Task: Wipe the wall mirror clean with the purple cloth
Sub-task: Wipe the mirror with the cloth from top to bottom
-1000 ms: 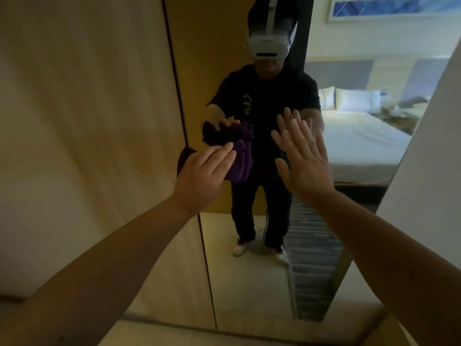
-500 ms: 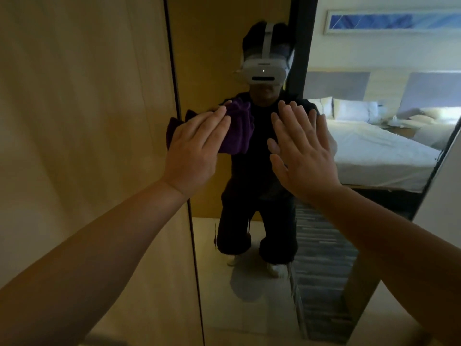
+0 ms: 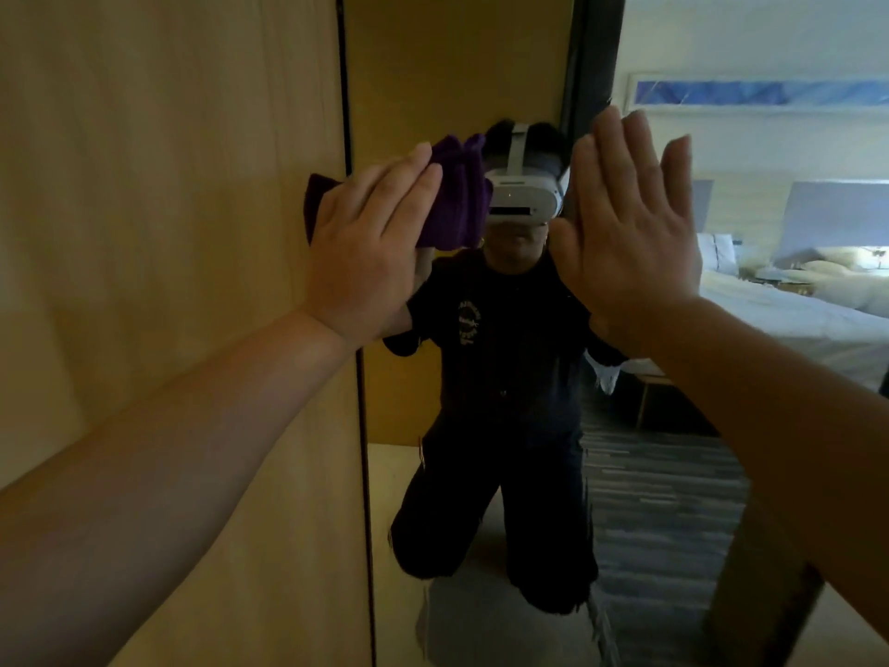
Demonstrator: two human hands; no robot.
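Note:
The tall wall mirror [image 3: 481, 65] fills the middle and right of the view, with its left edge against a wooden panel. My left hand [image 3: 370, 252] presses the bunched purple cloth [image 3: 454, 204] flat against the glass near that left edge, at head height; a dark corner of the cloth sticks out left of the hand over the panel. My right hand [image 3: 630, 233] rests flat on the mirror to the right, fingers spread and pointing up, holding nothing. The mirror shows my own reflection, kneeling in dark clothes.
A light wooden wall panel [image 3: 168, 233] runs along the left of the mirror. The glass reflects a bedroom with a white bed [image 3: 793, 320], a striped carpet [image 3: 659, 498] and a blue picture [image 3: 760, 93] on the wall.
Both hands have slid up the glass, from chest height on my reflection to head height. The cloth went up with my left hand. The view has tilted upward and drawn closer.

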